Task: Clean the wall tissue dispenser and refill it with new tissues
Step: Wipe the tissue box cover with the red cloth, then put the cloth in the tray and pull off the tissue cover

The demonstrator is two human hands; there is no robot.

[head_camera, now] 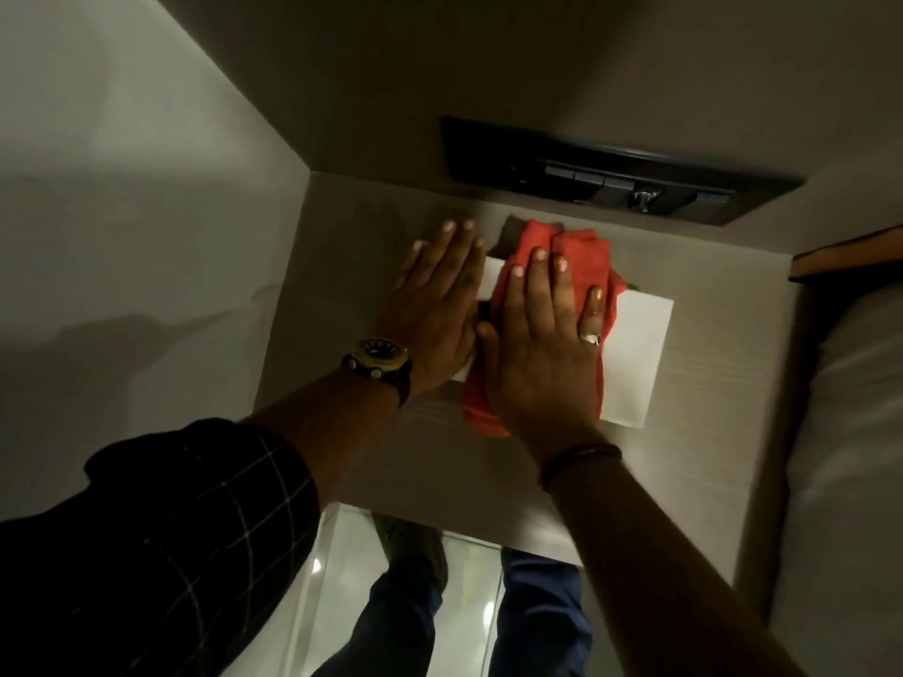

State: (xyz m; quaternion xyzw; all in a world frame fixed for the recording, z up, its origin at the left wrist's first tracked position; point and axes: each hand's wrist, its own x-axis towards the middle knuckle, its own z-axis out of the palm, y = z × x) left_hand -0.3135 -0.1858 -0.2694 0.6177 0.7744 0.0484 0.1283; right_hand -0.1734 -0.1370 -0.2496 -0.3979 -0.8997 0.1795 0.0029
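Right hand: fingers extended and flat, spread slightly, pressing a red cloth down onto the white tissue dispenser. Nothing is grasped; the palm and fingers bear on the cloth from above. A ring sits on one finger and a dark band circles the wrist.

Left hand: fingers likewise released and laid flat, palm down, resting on the left end of the dispenser and partly on the surface beside it. It holds nothing. A watch with a yellow-toned bezel is on the wrist; the sleeve is dark with a light check.

The two hands lie just beside each other, thumbs nearly touching. The cloth is bunched, extending past the right fingertips toward the far wall and trailing back beneath the palm to the near edge of the dispenser.

The dispenser is a flat white rectangular box, lying on the worktop. Only its right portion and a small strip between the hands are exposed. A dark slot is glimpsed between the thumbs; detail there cannot be made out.

Surface: pale, wood-grain worktop, set into a corner. Plain light walls to the left and behind. A black switch panel is mounted on the rear wall above the hands. A bed with white linen adjoins on the right. Glossy pale floor tiles and the person's blue trouser legs show below. Lighting is dim.
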